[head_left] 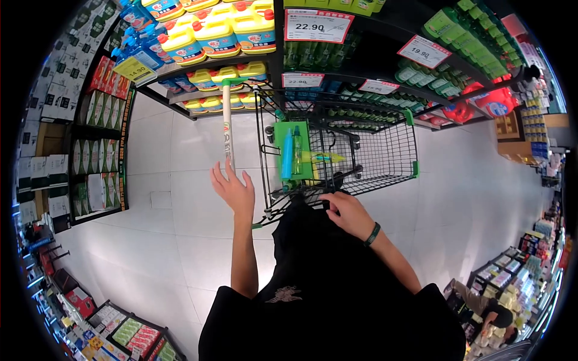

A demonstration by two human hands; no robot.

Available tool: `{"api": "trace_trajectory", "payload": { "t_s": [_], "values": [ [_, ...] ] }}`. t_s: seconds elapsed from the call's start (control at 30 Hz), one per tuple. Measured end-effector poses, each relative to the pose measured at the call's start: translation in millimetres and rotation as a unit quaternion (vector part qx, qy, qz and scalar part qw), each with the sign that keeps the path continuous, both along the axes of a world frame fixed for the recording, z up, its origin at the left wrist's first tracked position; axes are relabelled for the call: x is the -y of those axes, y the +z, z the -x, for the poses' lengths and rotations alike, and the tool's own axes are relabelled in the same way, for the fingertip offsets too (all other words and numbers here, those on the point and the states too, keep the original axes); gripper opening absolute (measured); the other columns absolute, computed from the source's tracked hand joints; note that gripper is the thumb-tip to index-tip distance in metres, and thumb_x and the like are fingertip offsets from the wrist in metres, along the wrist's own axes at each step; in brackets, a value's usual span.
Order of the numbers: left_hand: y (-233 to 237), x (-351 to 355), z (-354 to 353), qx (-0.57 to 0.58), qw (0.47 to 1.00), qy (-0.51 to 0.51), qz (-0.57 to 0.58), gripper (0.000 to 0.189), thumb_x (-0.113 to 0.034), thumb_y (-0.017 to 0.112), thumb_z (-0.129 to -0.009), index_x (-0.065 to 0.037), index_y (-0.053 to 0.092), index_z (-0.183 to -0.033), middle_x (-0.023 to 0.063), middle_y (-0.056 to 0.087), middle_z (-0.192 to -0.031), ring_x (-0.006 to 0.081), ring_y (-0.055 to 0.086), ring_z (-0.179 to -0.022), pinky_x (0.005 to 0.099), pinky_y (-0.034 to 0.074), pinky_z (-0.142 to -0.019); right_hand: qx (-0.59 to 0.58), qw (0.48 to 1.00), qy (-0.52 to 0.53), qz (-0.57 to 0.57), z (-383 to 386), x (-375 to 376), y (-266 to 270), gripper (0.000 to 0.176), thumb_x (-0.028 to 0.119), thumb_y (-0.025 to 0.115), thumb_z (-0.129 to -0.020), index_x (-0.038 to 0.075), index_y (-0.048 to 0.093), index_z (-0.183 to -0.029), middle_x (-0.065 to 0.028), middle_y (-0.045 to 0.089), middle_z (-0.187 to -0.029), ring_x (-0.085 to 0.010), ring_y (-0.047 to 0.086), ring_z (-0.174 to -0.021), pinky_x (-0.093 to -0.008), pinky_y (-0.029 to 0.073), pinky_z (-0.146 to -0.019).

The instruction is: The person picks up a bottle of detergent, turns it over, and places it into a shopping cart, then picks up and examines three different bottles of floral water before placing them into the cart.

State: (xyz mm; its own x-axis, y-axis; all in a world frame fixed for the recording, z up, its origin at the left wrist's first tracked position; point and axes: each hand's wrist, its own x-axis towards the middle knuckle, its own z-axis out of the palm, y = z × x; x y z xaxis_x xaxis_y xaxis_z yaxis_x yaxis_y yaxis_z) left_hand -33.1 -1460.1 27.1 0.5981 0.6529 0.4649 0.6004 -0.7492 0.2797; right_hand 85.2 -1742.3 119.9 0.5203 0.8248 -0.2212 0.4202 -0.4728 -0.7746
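My left hand (233, 188) is open, fingers spread, at the near end of the cart's pale push handle (227, 120), with fingertips overlapping it in this view. My right hand (349, 215), wearing a dark wristband (372, 234), hovers by the near side of the shopping cart (385, 179); its fingers are loosely bent, the thumb apart, with nothing seen between them. Inside the cart, by the handle end, a green box or panel (307, 133) lies under a blue bottle (287, 153) and a green bottle (297, 157). A yellow-green pointed item (325, 157) lies beside them.
Ahead, shelves hold yellow jugs (198, 36) and green bottles (304, 55), with price tags (318, 26) on the edges. A rack of boxes (96, 156) stands left. At the lower right another person (490, 310) is near stocked displays. Pale tiled floor (162, 240) surrounds the cart.
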Motion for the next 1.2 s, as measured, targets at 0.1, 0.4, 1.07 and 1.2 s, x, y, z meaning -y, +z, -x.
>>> {"api": "trace_trajectory", "payload": {
  "t_s": [0.1, 0.4, 1.07, 1.2],
  "values": [
    [-26, -16, 26, -0.090, 0.981, 0.112, 0.132, 0.054, -0.018, 0.068, -0.086, -0.006, 0.053, -0.137, 0.0210, 0.060, -0.128, 0.0420, 0.058, -0.118, 0.0505, 0.047, -0.097, 0.006, 0.999, -0.004, -0.034, 6, -4, -8, 0.033, 0.004, 0.070, -0.084, 0.006, 0.066, -0.117, -0.0060, 0.055, -0.076, -0.0218, 0.056, -0.066, -0.0349, 0.050, -0.063],
    [-53, -28, 55, -0.092, 0.948, 0.040, 0.304, 0.040, -0.012, 0.066, -0.080, -0.009, 0.060, -0.120, 0.0219, 0.071, -0.094, 0.0436, 0.068, -0.089, 0.0534, 0.054, -0.076, -0.017, 1.000, 0.004, 0.001, 28, -7, -3, 0.026, 0.004, 0.070, -0.082, 0.003, 0.067, -0.108, -0.0104, 0.061, -0.076, -0.0275, 0.061, -0.067, -0.0382, 0.051, -0.064],
    [-57, -24, 175, -0.056, 0.936, 0.099, 0.334, 0.038, -0.011, 0.061, -0.080, -0.012, 0.060, -0.118, 0.0225, 0.071, -0.094, 0.0465, 0.067, -0.093, 0.0543, 0.053, -0.081, 0.030, 0.998, -0.021, -0.049, 90, 46, -1, 0.023, 0.003, 0.071, -0.082, 0.003, 0.066, -0.104, -0.0086, 0.055, -0.075, -0.0274, 0.057, -0.069, -0.0397, 0.048, -0.066],
    [-79, -22, 227, -0.043, 0.936, 0.116, 0.329, 0.037, -0.012, 0.060, -0.080, -0.011, 0.062, -0.116, 0.0238, 0.070, -0.094, 0.0480, 0.065, -0.094, 0.0544, 0.052, -0.082, 0.031, 0.997, -0.011, -0.065, 120, 72, -5, 0.021, 0.003, 0.071, -0.081, 0.003, 0.066, -0.101, -0.0088, 0.054, -0.073, -0.0270, 0.056, -0.068, -0.0396, 0.048, -0.064]
  ]
}}
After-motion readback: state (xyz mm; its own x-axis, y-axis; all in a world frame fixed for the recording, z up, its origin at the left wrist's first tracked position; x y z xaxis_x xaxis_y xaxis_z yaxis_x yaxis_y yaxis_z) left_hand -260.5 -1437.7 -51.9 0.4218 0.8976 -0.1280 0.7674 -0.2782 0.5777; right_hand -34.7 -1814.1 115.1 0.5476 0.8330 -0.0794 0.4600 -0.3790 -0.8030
